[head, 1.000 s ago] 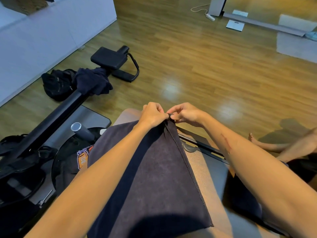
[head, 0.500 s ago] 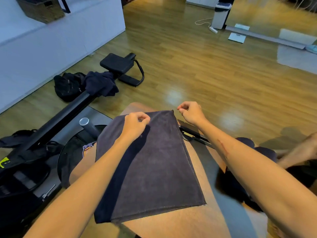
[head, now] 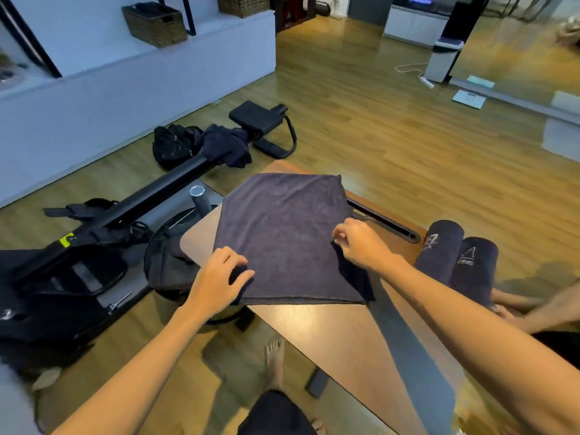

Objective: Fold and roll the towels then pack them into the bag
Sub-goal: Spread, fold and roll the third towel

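A dark grey towel lies folded flat on the brown table. My left hand grips the towel's near left corner, thumb and fingers curled on the cloth. My right hand pinches the towel's right edge near the middle. Two rolled dark towels lie side by side at the table's right end. A black bag sits on the floor at the far left. Another dark towel is draped over the rowing machine's rail.
A black rowing machine stretches along the floor left of the table. Another person's hand and arm rest at the right edge by the rolled towels. My bare foot stands under the table. Wicker baskets sit on a ledge.
Both hands let go of the towel's far edge and came back toward me. The left now grips the near left corner, the right the right edge. The towel lies flat.
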